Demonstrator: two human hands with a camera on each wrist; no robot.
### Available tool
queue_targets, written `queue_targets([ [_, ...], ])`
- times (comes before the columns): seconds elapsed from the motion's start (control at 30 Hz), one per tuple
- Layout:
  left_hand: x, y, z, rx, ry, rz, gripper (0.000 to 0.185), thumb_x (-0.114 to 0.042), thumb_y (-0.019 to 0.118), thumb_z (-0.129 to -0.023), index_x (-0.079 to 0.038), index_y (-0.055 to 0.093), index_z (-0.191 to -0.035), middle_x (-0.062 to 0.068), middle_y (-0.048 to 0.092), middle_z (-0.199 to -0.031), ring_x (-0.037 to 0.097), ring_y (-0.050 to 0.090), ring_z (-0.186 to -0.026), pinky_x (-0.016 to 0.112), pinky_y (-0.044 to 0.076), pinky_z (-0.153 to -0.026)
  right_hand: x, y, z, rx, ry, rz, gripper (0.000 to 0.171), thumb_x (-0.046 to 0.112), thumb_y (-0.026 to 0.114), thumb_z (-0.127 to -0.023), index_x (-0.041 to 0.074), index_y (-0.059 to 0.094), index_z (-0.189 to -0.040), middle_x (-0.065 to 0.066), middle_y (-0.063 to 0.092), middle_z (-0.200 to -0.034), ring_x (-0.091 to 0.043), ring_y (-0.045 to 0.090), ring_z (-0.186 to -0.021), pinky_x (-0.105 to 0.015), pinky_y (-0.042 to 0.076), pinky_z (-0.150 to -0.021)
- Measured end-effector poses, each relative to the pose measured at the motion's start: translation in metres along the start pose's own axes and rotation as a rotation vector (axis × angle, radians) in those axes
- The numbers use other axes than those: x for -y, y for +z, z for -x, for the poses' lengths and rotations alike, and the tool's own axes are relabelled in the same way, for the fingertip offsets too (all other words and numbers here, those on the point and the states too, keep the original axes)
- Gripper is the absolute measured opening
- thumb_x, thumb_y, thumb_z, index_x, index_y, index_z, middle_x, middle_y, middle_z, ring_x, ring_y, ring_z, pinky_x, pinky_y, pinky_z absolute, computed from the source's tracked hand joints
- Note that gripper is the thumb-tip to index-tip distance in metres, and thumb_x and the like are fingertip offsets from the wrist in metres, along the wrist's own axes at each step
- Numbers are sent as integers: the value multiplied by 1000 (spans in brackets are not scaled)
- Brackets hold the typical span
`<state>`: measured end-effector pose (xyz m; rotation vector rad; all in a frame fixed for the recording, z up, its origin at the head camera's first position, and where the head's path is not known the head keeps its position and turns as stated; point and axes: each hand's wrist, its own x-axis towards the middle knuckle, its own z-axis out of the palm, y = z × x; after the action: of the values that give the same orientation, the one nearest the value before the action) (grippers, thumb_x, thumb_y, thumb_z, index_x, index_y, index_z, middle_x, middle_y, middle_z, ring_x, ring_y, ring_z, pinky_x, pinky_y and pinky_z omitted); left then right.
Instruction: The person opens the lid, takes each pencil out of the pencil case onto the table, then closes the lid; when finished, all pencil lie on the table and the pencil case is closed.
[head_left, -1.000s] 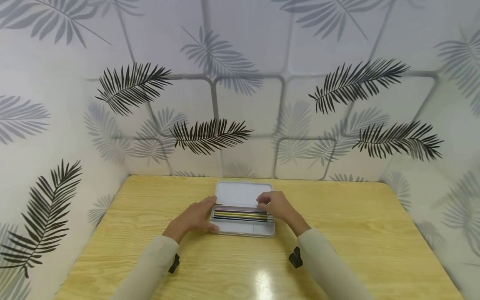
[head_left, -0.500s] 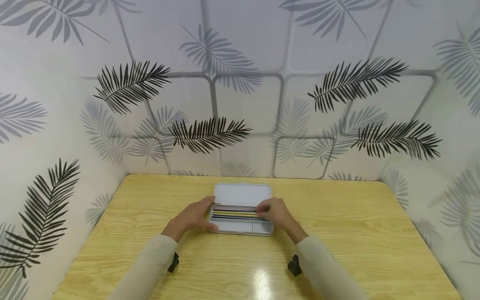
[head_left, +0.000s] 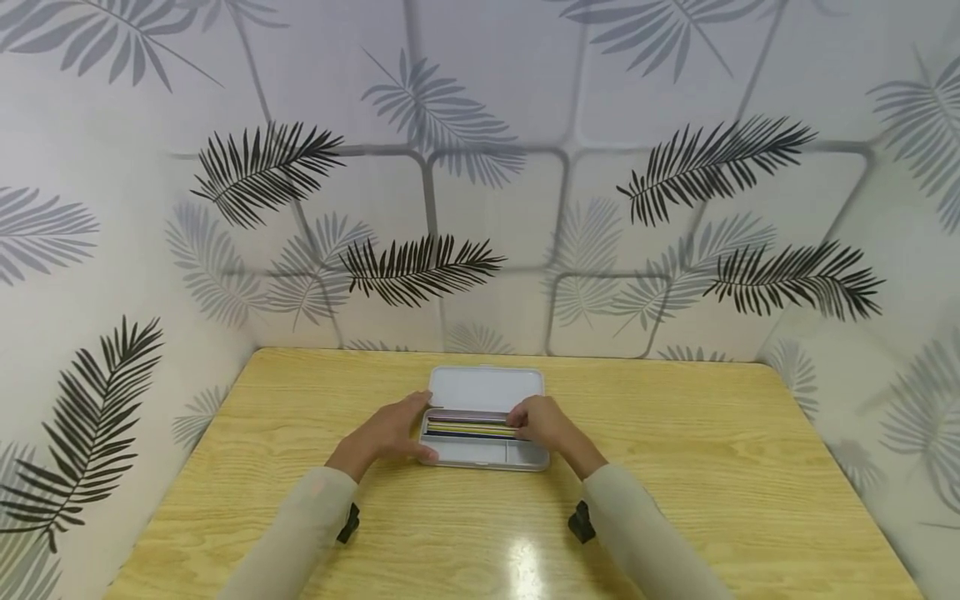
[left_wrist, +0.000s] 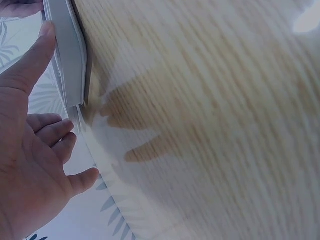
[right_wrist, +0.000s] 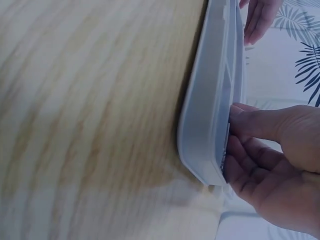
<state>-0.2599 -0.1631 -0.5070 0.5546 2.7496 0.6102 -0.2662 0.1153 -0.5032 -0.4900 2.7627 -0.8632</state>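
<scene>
A pale pencil case (head_left: 468, 452) lies open on the table, its white lid (head_left: 486, 387) folded back toward the wall. Several slim pencils (head_left: 465, 429), yellow and dark among them, lie side by side in its rear compartment. My left hand (head_left: 386, 432) holds the case's left end, thumb (left_wrist: 46, 37) on the front edge and fingers round toward the back. Over the right end, my right hand (head_left: 546, 423) reaches into the rear compartment and pinches at the pencils' ends between thumb (right_wrist: 245, 120) and fingers. Those fingertips are partly hidden by the case wall.
The case's front compartment (head_left: 465, 452) has a divider toward its right. Under it is a wood-grain table (head_left: 675, 467), with a leaf-patterned covering (head_left: 495, 217) rising behind and at both sides. A dark wrist device (head_left: 581, 522) sits under the right sleeve.
My right hand has come down from above the lid's lower right corner into the rear compartment, then slid slightly left along the pencils. The left hand has kept its place on the case.
</scene>
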Motion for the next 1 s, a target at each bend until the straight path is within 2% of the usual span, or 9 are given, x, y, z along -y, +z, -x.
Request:
queue_targets([
  [0.13,-1,0,0,6,-5,-28,109,-48,81,-67,-6,25,-150,13,27,-156,30,26,-144,44,25,-118,2,-1,-1,26,-10,70,10,0,72,-80,7,74,-88,-5,73,-92,-17,66,-88,-32,56,-79],
  [0.27,-3,-2,1,3,-1,-28,108,-46,82,-68,-5,26,-150,14,27,-156,31,26,-144,45,26,-118,3,-1,-1,24,-18,65,10,-2,72,-79,6,72,-85,-5,71,-84,-13,62,-78,-29,55,-72],
  [0.43,-4,-3,1,9,2,-31,108,-46,82,-68,-5,25,-150,15,27,-156,31,26,-144,45,26,-118,3,-2,-1,38,-1,52,13,-2,72,-79,6,74,-88,-4,71,-85,-11,60,-75,-26,54,-70],
  [0.57,-3,-3,0,10,6,-35,108,-47,81,-68,-5,25,-150,15,26,-156,31,26,-144,46,25,-118,0,-1,-2,35,-29,46,12,-3,71,-79,8,73,-84,-5,71,-84,-10,58,-74,-25,52,-68],
  [0.8,-1,-1,-1,16,-13,-17,109,-45,82,-67,-6,24,-151,14,25,-157,31,24,-145,45,24,-119,-5,1,0,-39,-68,-38,10,-1,69,-81,9,69,-82,-1,65,-76,-9,53,-71,-21,47,-62],
  [1.0,0,0,-1,2,-7,-25,108,-46,82,-68,-7,25,-150,12,26,-156,30,25,-144,45,25,-118,-11,-11,5,-169,-74,-155,13,2,69,-83,6,68,-95,-1,63,-81,-12,58,-77,-25,50,-66],
])
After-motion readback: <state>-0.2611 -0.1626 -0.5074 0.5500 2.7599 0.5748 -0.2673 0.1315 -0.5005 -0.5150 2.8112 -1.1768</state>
